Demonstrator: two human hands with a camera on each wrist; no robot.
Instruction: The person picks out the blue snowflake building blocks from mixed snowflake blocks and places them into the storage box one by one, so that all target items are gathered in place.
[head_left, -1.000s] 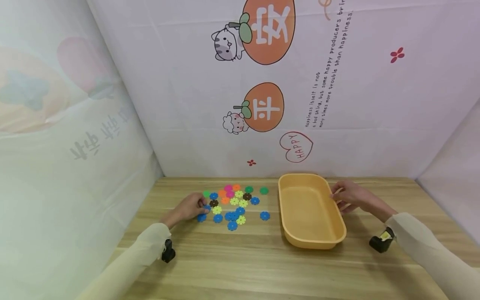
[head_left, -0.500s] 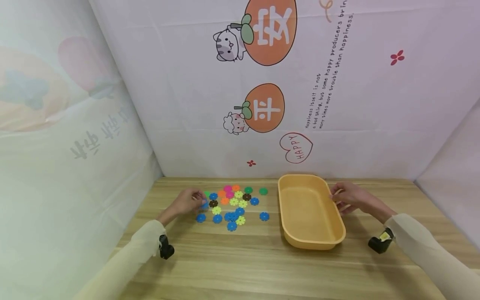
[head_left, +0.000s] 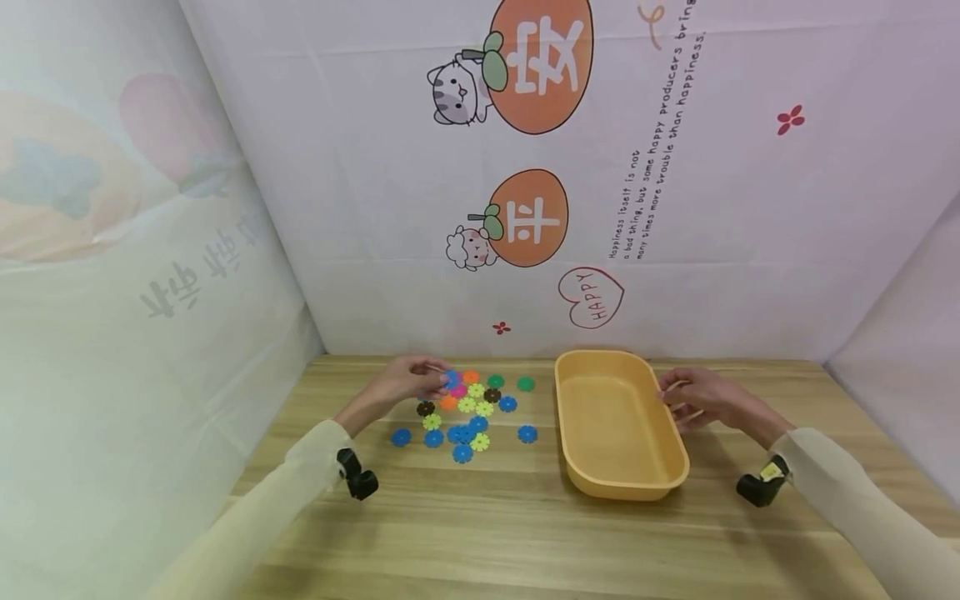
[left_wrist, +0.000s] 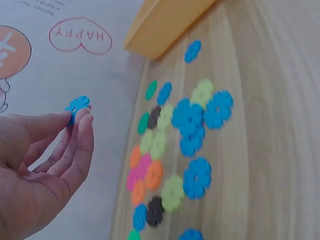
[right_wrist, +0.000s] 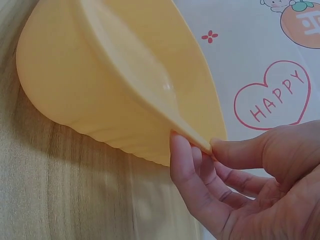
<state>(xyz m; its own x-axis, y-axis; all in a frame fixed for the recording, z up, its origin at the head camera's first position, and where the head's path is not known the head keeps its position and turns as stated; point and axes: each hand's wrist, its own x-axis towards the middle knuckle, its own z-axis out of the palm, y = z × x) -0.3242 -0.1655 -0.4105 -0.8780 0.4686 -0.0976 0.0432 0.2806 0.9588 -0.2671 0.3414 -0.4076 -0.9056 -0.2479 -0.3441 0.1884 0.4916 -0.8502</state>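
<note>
left hand (head_left: pixel 408 382): pinches blue flower piece (head_left: pixel 452 380) | right hand (head_left: pixel 693 398): grips orange tray (head_left: pixel 619 475) rim

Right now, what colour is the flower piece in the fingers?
Blue flower piece, clearest in the left wrist view.

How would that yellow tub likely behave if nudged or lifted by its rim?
The yellow tub looks like thin plastic and holds nothing, so it is probably light and slides easily on the wooden table. The right hand pinches its rim; the wide base likely resists tipping.
</note>
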